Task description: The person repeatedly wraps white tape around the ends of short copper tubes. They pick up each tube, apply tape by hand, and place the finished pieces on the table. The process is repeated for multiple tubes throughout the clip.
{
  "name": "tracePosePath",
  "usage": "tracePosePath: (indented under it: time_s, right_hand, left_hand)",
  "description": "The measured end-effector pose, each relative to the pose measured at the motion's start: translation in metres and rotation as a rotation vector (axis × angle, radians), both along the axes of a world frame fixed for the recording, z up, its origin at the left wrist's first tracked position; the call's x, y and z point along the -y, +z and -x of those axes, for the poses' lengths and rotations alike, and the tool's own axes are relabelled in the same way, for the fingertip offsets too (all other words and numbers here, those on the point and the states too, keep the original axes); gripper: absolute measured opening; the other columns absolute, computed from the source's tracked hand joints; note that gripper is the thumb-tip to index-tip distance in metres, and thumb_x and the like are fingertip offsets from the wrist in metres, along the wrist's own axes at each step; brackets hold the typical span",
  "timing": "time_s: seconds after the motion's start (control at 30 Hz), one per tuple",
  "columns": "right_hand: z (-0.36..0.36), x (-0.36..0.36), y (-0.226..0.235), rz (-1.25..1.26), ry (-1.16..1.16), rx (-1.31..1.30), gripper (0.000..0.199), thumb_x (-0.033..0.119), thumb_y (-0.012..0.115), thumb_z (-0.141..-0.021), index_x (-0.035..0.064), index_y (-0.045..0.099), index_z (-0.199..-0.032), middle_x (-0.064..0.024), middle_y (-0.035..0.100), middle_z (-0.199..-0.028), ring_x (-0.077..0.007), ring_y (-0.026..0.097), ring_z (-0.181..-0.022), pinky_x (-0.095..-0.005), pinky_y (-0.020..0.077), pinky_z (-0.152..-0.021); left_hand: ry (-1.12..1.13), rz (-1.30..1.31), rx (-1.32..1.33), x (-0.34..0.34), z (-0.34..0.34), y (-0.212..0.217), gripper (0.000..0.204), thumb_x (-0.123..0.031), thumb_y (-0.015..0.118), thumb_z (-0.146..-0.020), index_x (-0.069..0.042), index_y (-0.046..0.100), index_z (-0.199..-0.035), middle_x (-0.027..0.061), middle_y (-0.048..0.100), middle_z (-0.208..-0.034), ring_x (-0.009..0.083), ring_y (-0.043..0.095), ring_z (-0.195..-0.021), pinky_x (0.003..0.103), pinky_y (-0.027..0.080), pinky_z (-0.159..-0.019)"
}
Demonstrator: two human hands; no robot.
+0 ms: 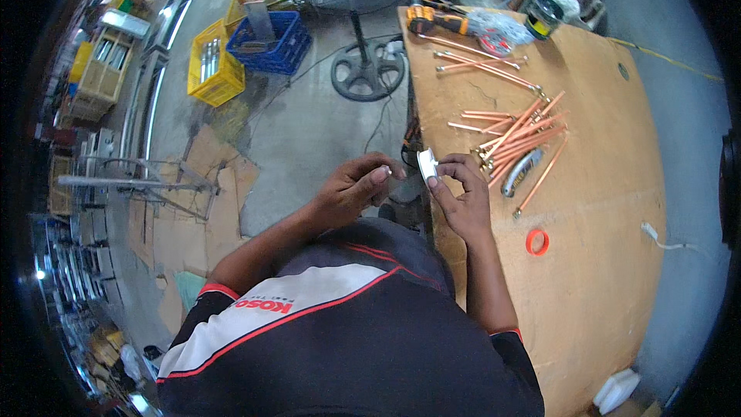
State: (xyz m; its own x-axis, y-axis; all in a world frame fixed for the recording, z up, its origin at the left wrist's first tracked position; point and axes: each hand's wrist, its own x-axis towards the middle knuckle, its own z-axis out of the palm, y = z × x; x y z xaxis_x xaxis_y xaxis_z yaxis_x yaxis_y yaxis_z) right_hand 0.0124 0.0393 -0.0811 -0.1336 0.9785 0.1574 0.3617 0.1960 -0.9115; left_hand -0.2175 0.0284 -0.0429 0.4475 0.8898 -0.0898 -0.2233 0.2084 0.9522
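Pinching a small pale piece (387,171) between thumb and finger just right of the frame's centre, the left hand (355,189) could lose it if the grip slackens, and it would likely drop to the floor (270,127). Farther right, the right hand (465,199) holds a white roll (427,164) by its rim near the left edge of the table (594,278); a slipping thumb could send it over that edge. Whether anything thin joins the hands, I cannot tell.

Around them, a metal stand (139,182) is at middle left, then a yellow crate (218,91) and a blue crate (282,54) at upper left. A black round base (366,67) is at upper centre. Right of centre, loose copper rods (532,135) and a grey tool (522,172) crowd the space beside the right hand; a careless elbow or wrist might roll them. A red ring (546,242) lies below them.
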Motion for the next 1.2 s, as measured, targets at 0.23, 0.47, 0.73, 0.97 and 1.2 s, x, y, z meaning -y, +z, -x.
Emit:
tracePosePath:
  time_s: [0.23,0.47,0.73,0.97,1.2]
  right_hand:
    - [0.026,-0.013,0.012,0.024,0.227,-0.478,0.017,0.009,0.067,-0.075,-0.0003,0.057,-0.085,-0.0201,0.06,-0.12,-0.0305,0.059,-0.109,-0.0379,0.0453,-0.094]
    - [0.034,-0.014,0.041,-0.351,0.168,0.012,0.023,0.014,0.07,-0.072,0.0025,0.054,-0.083,-0.0241,0.061,-0.111,-0.0392,0.06,-0.1,-0.0415,0.0482,-0.085]
    - [0.043,-0.006,0.05,-0.412,0.153,0.221,0.027,0.017,0.075,-0.074,0.0003,0.062,-0.09,-0.021,0.061,-0.109,-0.0369,0.063,-0.097,-0.04,0.0508,-0.081]
    - [0.038,-0.003,0.056,-0.437,0.142,0.304,0.033,0.023,0.081,-0.071,0.0051,0.068,-0.095,-0.0181,0.062,-0.11,-0.0348,0.062,-0.099,-0.0415,0.0504,-0.083]
    - [0.04,0.003,0.059,-0.469,0.17,0.361,0.036,0.024,0.084,-0.067,0.0067,0.067,-0.094,-0.0159,0.062,-0.107,-0.0336,0.06,-0.1,-0.0419,0.0493,-0.083]
  left_hand:
    - [0.045,0.015,0.063,0.004,0.004,-0.001,0.03,-0.03,0.057,-0.099,-0.005,0.057,-0.116,-0.0026,0.051,-0.075,0.0061,0.045,-0.061,0.022,0.036,-0.053]
    - [0.215,-0.018,-0.055,0.002,0.015,-0.018,0.022,-0.016,0.06,-0.095,-0.005,0.057,-0.114,0.0013,0.061,-0.09,0.0079,0.055,-0.073,0.022,0.044,-0.063]
    - [0.415,-0.269,-0.162,0.002,-0.007,-0.009,0.027,-0.015,0.065,-0.093,-0.004,0.06,-0.116,0.0045,0.062,-0.096,0.0127,0.059,-0.086,0.026,0.049,-0.075]
    - [0.287,-0.473,-0.512,-0.005,0.005,0.002,0.024,-0.017,0.069,-0.09,-0.006,0.07,-0.112,0.0081,0.063,-0.093,0.0158,0.06,-0.087,0.029,0.048,-0.075]
    - [0.169,-0.141,-0.258,-0.01,0.013,-0.004,0.021,-0.017,0.07,-0.09,-0.002,0.071,-0.105,0.0039,0.067,-0.088,0.0102,0.059,-0.081,0.027,0.047,-0.072]
